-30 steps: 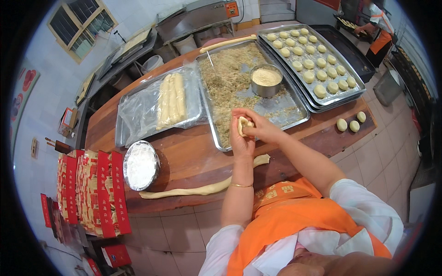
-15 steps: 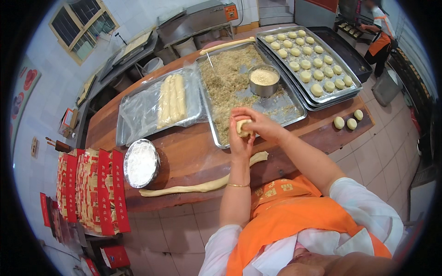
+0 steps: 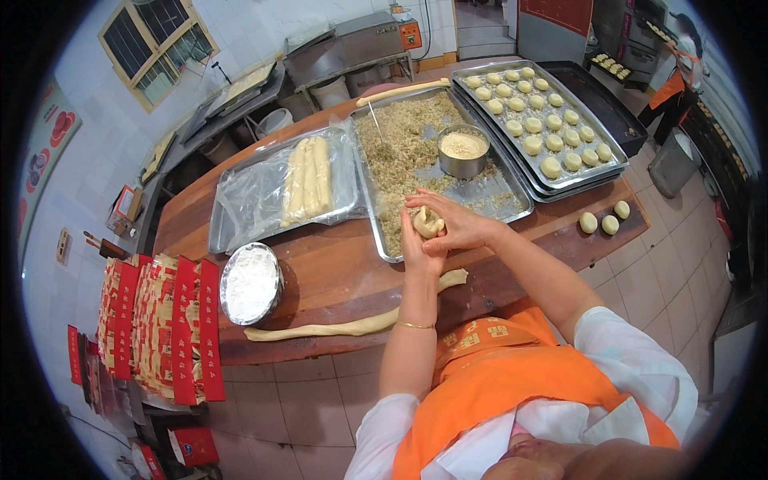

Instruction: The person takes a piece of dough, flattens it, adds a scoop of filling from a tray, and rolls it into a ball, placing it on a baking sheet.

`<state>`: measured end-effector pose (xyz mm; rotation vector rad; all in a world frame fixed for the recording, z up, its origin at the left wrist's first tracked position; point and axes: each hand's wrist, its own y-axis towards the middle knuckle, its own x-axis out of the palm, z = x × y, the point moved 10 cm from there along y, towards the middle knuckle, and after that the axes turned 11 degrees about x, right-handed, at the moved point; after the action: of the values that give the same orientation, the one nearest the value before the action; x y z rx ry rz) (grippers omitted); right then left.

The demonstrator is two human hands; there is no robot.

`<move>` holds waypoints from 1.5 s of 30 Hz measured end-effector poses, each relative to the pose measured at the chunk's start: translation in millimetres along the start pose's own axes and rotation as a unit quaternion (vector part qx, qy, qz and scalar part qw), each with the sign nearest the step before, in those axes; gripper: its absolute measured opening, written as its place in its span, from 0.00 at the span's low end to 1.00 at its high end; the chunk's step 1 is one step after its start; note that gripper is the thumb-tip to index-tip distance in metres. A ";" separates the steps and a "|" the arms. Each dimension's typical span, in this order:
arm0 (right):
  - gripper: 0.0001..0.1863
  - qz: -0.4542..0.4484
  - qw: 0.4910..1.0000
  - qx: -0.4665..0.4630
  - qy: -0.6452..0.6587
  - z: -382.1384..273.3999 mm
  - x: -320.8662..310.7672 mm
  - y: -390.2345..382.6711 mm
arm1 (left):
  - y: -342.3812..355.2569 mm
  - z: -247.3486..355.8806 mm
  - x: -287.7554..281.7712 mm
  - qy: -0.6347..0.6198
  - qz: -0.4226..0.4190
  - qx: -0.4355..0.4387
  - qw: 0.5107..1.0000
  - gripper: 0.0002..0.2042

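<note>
Between my two hands is a small ball of dough (image 3: 429,222) with gathered, folded edges on top. My left hand (image 3: 413,245) cups it from the left and below. The fingers and thumb of my right hand (image 3: 462,224) close round its right side and top. Both hands are over the near edge of a metal tray (image 3: 387,254) spread with crumbly brown filling (image 3: 404,140). A steel bowl of pale crumbs (image 3: 463,152) stands in that tray. Below my hands a long dough rope (image 3: 352,326) lies on the wooden table (image 3: 328,264), partly behind my left forearm.
A bowl of white flour (image 3: 250,284) is at the left, near red-and-cream packaging (image 3: 156,328). Plastic-covered dough strips (image 3: 307,180) lie on another tray. Several dough balls fill a tray (image 3: 592,168) at right; three loose ones (image 3: 588,222) sit nearby. Another person (image 3: 674,80) stands far right.
The dough ball has turned in my hands, and its folded top now shows. My right fingers have shifted round it. The far person has moved and holds a tray.
</note>
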<state>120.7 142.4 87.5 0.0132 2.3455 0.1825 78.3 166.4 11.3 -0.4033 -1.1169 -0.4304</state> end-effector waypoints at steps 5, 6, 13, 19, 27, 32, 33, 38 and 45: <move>0.35 0.008 0.980 0.051 0.194 2.5 -11.8 -2.2 | 7.4 -2.3 -0.5 0.030 -0.082 0.007 0.996 0.19; 0.33 0.029 0.985 0.039 0.168 0.6 -13.6 -2.8 | 8.9 -1.4 -0.1 0.039 -0.079 0.016 0.996 0.20; 0.28 -0.065 0.889 0.133 0.433 -0.6 -0.5 -2.2 | 9.2 7.1 0.0 0.067 -0.045 0.056 0.995 0.18; 0.31 -0.033 0.897 0.143 0.417 8.4 17.5 -9.6 | -2.5 9.7 0.9 0.143 -0.011 0.104 0.984 0.15; 0.40 -0.101 0.946 0.024 0.306 -22.9 -7.8 -19.9 | -12.8 5.1 7.2 0.074 -0.046 0.001 0.996 0.20; 0.29 0.006 0.987 -0.009 0.159 -30.3 -21.9 -17.1 | -32.8 -4.4 23.7 0.111 -0.074 -0.028 0.991 0.23; 0.26 0.033 0.989 -0.011 0.143 -34.4 -23.7 -16.5 | -23.5 -7.5 21.9 0.100 -0.130 -0.002 0.986 0.22; 0.19 0.175 0.982 -0.013 0.073 -25.9 -28.2 -13.9 | -4.8 -5.1 14.2 0.164 -0.153 0.103 0.969 0.22; 0.18 0.161 0.941 -0.013 0.299 -58.0 -53.5 -23.8 | -10.8 -7.7 20.8 0.026 -0.357 0.002 0.934 0.25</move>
<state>118.5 108.0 162.4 0.3791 2.9361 0.4269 86.3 150.7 28.5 0.0376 -1.1913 -1.0711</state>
